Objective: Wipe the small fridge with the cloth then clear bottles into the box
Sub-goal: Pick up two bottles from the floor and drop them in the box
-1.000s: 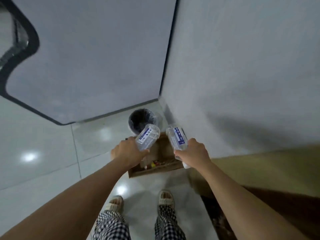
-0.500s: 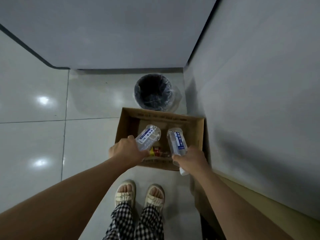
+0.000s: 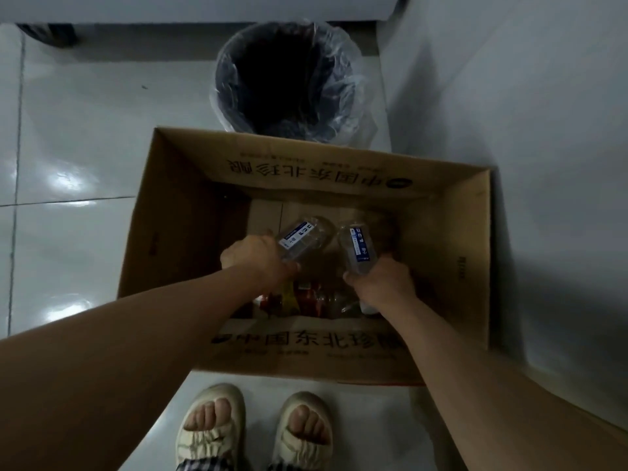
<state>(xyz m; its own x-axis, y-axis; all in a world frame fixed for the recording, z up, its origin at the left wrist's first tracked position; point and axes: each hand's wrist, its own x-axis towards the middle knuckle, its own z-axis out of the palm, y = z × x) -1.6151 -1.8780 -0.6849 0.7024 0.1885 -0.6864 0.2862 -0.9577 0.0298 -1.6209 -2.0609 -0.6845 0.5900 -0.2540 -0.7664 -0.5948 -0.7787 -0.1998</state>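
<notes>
Two clear plastic bottles are held over the open cardboard box, one in each hand. The left hand has its fingers wrapped around the left bottle, which tilts up and to the right, blue-and-white label facing up. The right hand grips the right bottle near its lower end, and this bottle leans up and slightly left. The bases of the two bottles sit near each other without clearly touching. Both hands and bottles are inside the outline of the box, above its bottom, where a heap of other bottles with red and yellow labels lies against the near wall. The box stands on the pale tiled floor, its far wall just beside a bin lined with a clear bag. Sandalled feet show below the box.
</notes>
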